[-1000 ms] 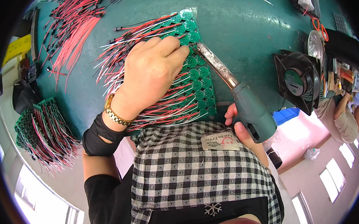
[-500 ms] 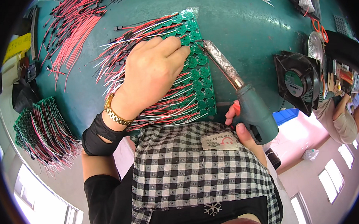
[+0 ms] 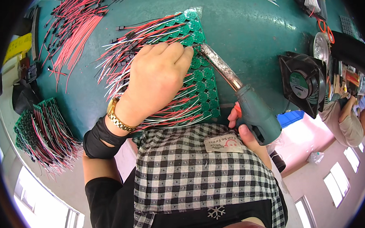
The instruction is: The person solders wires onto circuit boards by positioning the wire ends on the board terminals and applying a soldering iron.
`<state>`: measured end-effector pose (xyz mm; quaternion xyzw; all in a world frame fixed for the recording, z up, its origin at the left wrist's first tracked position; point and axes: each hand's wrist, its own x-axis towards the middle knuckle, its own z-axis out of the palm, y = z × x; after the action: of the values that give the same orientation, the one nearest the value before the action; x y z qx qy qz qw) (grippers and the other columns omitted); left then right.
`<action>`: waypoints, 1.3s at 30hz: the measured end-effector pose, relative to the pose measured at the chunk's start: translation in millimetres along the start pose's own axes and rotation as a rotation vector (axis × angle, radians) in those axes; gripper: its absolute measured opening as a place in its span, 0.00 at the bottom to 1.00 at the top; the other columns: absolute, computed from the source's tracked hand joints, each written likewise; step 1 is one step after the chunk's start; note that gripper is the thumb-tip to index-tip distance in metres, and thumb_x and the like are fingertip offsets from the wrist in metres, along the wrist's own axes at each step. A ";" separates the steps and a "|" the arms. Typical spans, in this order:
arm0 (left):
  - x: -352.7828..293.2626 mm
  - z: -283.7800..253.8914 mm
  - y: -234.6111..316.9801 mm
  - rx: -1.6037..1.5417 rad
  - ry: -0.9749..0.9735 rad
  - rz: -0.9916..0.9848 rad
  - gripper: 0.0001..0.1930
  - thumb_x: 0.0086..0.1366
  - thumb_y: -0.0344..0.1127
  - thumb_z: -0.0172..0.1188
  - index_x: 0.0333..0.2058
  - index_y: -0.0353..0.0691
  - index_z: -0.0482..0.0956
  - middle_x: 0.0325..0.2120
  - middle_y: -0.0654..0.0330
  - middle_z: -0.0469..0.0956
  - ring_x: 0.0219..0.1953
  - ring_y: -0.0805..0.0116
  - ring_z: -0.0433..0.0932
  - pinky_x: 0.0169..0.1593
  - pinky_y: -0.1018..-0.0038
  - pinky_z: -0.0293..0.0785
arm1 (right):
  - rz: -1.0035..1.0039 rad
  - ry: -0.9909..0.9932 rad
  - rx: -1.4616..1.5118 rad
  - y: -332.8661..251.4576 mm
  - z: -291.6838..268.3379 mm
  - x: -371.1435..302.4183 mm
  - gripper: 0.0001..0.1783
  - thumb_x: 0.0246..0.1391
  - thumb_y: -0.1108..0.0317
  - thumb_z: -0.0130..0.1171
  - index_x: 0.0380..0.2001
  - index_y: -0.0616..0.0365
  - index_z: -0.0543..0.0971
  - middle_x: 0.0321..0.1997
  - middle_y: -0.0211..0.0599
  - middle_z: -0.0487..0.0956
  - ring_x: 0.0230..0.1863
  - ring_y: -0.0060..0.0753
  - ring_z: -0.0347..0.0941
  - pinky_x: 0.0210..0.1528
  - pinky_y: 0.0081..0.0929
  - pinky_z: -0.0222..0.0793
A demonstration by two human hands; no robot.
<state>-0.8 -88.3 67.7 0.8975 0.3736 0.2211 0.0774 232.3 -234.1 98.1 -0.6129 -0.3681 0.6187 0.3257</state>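
Note:
In front of me lies a green panel of round circuit boards (image 3: 205,86), with red, white and black wires (image 3: 170,108) spreading leftward from it. My left hand (image 3: 160,72), a gold watch at its wrist, is closed in a pinch over the panel's upper middle. What its fingertips hold is hidden. My right hand (image 3: 250,140) grips the dark green handle of a soldering iron (image 3: 258,114), partly behind it. The iron's worn metal barrel points up and left, its tip over the boards right beside my left fingertips.
Loose red and black wires (image 3: 75,45) lie at the far left. Wired boards (image 3: 47,132) are stacked at the left edge. On the right stand a black fan (image 3: 303,84) and a round metal dish (image 3: 320,47) near orange-handled scissors (image 3: 325,30). Another person (image 3: 343,121) sits farther right.
The soldering iron has shifted slightly left, its tip nearer my left fingertips. My left hand has dropped a little toward me, still pinched. The panel has stayed in place.

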 end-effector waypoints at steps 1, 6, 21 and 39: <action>0.1 -0.5 0.4 0.001 -0.001 0.000 0.13 0.49 0.27 0.62 0.36 0.40 0.80 0.21 0.64 0.68 0.25 0.68 0.71 0.30 0.71 0.67 | 0.000 0.003 0.000 0.0 0.2 -0.4 0.37 0.48 0.47 0.64 0.55 0.59 0.67 0.37 0.39 0.74 0.34 0.27 0.70 0.38 0.25 0.68; -0.4 0.1 2.5 0.017 -0.005 -0.003 0.14 0.48 0.27 0.62 0.37 0.39 0.80 0.21 0.64 0.69 0.25 0.68 0.72 0.30 0.71 0.67 | -0.078 0.046 0.026 -9.6 6.3 2.4 0.26 0.50 0.56 0.61 0.47 0.61 0.72 0.36 0.37 0.76 0.32 0.25 0.72 0.36 0.24 0.70; -1.0 0.0 1.6 -0.005 0.018 -0.003 0.13 0.48 0.26 0.63 0.36 0.39 0.80 0.20 0.64 0.69 0.24 0.67 0.72 0.28 0.71 0.67 | -0.202 0.108 0.291 10.3 1.6 -5.8 0.35 0.48 0.51 0.65 0.53 0.62 0.66 0.33 0.43 0.73 0.30 0.31 0.71 0.35 0.28 0.69; 2.0 -10.7 2.3 0.027 0.000 0.033 0.07 0.51 0.29 0.62 0.32 0.42 0.79 0.22 0.62 0.71 0.24 0.63 0.74 0.30 0.69 0.70 | -0.491 0.137 0.705 31.0 2.8 25.8 0.24 0.58 0.59 0.46 0.52 0.65 0.65 0.28 0.44 0.72 0.21 0.29 0.69 0.27 0.27 0.69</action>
<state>-2.9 -88.8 78.7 0.9046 0.3615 0.2174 0.0618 230.1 -228.2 58.2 -0.3979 -0.2466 0.5687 0.6763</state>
